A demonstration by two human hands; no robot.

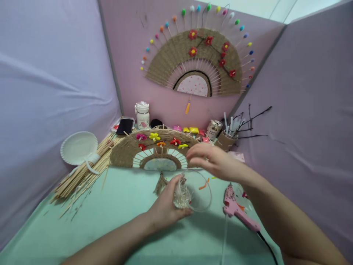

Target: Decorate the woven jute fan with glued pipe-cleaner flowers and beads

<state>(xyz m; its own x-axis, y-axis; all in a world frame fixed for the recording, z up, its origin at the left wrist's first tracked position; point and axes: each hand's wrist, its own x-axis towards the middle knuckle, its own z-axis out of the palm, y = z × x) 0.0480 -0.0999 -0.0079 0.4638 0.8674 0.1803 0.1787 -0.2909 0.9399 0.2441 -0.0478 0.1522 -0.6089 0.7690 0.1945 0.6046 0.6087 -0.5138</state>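
Note:
My left hand [168, 200] is wrapped around a clear plastic cup [202, 209], which is tilted with its wide mouth to the right. Small clear beads [181, 197] lie in its bottom. Over the right end of a twine-wrapped fan [122, 151], my right hand [209, 158] hovers with its fingers loosely stretched and slightly apart; no object shows in it. Coloured flowers [154, 137] decorate that fan, and a twine tassel [161, 184] hangs from its base, partly behind my left hand. Whether my right fingertips touch the fan I cannot tell.
A pink glue gun [239, 213] lies at right, its cord running forward. Bundled wooden sticks [82, 171] and a white plate [79, 148] are at left. Behind stand a white bottle [142, 117], a can [214, 129] and a twig holder [226, 141]. A larger fan [165, 55] hangs on the wall.

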